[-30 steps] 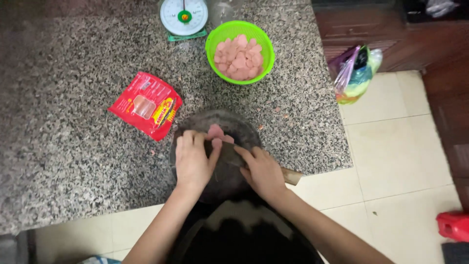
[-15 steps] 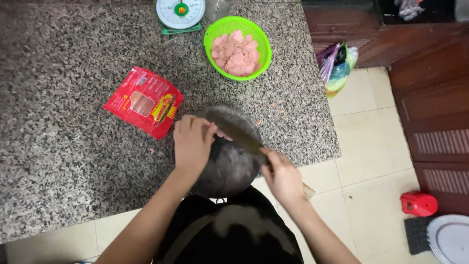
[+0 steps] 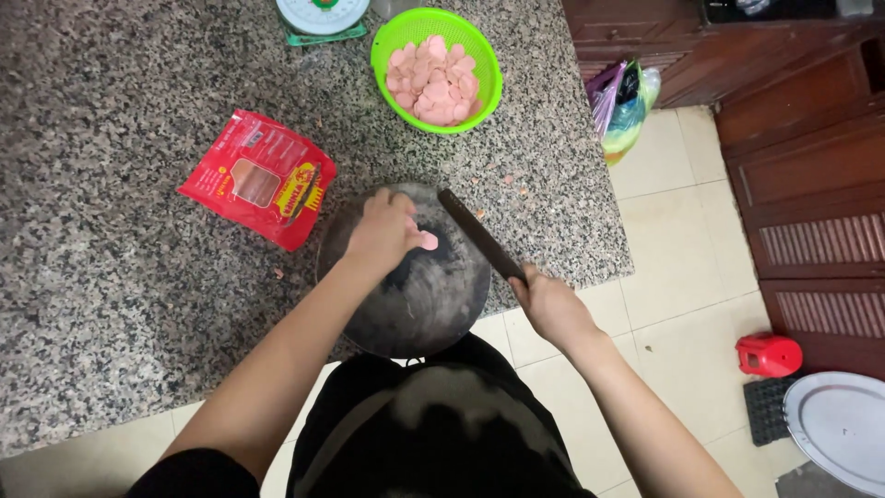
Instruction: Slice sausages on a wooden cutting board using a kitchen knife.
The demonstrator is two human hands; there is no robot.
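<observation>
Knife (image 3: 479,235) blade slanting up-left over round board (image 3: 406,304), right hand (image 3: 551,304) clenched on handle; left hand (image 3: 383,231) pinching pink sausage piece (image 3: 428,241)

Speckled granite counter (image 3: 111,304), cream floor tiles (image 3: 682,277), dark wooden cabinets (image 3: 811,175)

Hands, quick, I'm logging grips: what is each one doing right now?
Left hand: closed on a pink sausage piece, over the round dark board.
Right hand: closed on the knife handle.

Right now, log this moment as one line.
left hand: holds pink sausage on round board | right hand: grips knife | green basket: slices
</observation>
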